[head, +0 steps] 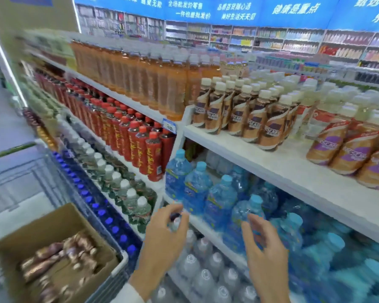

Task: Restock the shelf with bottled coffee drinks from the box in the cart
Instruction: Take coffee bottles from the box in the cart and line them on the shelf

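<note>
Head view: right hand (265, 254) is held spread before water bottles (197, 189); left hand (164, 239) is curled, grip cannot be told.

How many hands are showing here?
2. The left hand is low centre, before the clear bottles; the right hand is beside it, before the blue water bottles. Both are blurred.

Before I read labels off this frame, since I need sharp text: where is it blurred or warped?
Head view: motion blur smears the far-left shelves and the box; the coffee bottles are sharpest, labels legible; the wide lens bows the shelf edge; left hand and right hand look soft-edged; light is even, no harsh glare.
</note>
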